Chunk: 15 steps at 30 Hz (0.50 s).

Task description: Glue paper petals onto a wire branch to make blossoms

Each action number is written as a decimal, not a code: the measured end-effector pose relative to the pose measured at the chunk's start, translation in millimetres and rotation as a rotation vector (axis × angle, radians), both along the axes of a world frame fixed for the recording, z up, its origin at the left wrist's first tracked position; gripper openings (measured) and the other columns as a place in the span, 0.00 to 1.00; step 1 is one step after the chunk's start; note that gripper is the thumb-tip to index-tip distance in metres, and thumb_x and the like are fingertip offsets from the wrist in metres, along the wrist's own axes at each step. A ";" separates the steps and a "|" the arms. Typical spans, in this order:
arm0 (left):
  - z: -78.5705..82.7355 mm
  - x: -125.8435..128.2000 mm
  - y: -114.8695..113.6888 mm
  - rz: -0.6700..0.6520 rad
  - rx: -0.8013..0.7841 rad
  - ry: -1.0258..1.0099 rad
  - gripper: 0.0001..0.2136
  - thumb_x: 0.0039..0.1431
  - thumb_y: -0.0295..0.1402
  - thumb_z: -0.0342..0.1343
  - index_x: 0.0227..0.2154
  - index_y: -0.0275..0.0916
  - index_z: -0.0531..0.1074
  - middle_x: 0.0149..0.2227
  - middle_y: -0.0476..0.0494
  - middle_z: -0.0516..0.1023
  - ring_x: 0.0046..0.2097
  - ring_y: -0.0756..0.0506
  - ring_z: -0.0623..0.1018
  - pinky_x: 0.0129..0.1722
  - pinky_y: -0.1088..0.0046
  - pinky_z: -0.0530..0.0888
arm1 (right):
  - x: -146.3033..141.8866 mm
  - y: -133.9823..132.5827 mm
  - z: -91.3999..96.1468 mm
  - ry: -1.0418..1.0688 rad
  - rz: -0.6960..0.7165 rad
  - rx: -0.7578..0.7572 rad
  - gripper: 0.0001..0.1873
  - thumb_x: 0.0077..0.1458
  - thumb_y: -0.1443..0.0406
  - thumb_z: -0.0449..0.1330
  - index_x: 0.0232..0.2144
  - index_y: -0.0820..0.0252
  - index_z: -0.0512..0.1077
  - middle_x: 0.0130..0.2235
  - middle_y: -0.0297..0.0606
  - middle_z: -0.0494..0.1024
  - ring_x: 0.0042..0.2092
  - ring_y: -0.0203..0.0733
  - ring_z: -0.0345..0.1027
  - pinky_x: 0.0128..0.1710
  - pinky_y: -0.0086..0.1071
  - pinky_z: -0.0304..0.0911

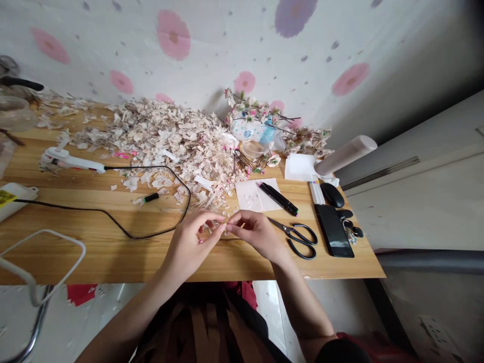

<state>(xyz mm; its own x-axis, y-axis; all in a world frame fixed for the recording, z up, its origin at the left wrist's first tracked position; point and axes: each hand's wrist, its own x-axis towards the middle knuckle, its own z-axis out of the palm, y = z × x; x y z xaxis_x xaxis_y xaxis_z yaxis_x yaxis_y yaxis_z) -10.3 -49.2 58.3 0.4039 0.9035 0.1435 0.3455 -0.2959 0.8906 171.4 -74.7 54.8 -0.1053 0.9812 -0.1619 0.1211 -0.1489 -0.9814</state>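
Observation:
My left hand (194,239) and my right hand (253,233) meet over the front of the wooden table. Their thumbs and forefingers are pinched together at the tips. Whatever lies between the fingertips is too small to make out. A tiny pink spot shows beside my left palm, and a thin dark line runs below my right fingers. Just beyond the hands spreads a large heap of pale fabric petals (162,131). Black-handled scissors (298,237) lie right of my right hand. Behind it, a black marker (279,198) rests across a white paper sheet (245,195).
A white glue gun (71,160) lies at left, its black cord looping across the table (151,257). Flowering branches (257,108) stand by the wall near a clear round container (252,149). At right are a phone (333,231), a mouse (331,194) and a paper roll (346,155).

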 end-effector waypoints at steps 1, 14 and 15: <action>-0.3 -2.3 -0.9 0.013 -0.006 0.000 0.06 0.61 0.35 0.55 0.37 0.41 0.76 0.37 0.45 0.79 0.35 0.47 0.76 0.32 0.74 0.71 | -3.0 -0.3 2.5 -0.026 -0.001 0.010 0.17 0.50 0.51 0.66 0.27 0.60 0.75 0.27 0.34 0.76 0.27 0.35 0.65 0.28 0.28 0.59; -5.7 -34.2 -7.6 0.212 -0.002 0.033 0.07 0.60 0.35 0.56 0.32 0.40 0.77 0.31 0.49 0.80 0.29 0.49 0.73 0.29 0.75 0.67 | -34.6 -3.9 21.2 -0.204 -0.025 0.197 0.07 0.59 0.62 0.58 0.33 0.58 0.74 0.32 0.37 0.79 0.33 0.39 0.71 0.30 0.31 0.63; -6.9 -38.9 -7.3 0.244 -0.012 0.030 0.07 0.59 0.36 0.56 0.32 0.40 0.77 0.31 0.49 0.80 0.28 0.49 0.72 0.28 0.75 0.67 | -36.4 -12.4 31.7 -0.236 -0.035 0.274 0.06 0.60 0.62 0.57 0.34 0.55 0.74 0.33 0.37 0.79 0.34 0.40 0.72 0.31 0.32 0.64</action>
<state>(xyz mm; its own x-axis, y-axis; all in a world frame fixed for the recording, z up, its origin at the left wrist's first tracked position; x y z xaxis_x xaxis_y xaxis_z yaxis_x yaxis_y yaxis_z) -49.2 -56.5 51.5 0.1770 0.9765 0.1232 0.4323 -0.1895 0.8816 134.9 -87.0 86.5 -0.0618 0.9938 0.0923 0.3486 0.1081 -0.9310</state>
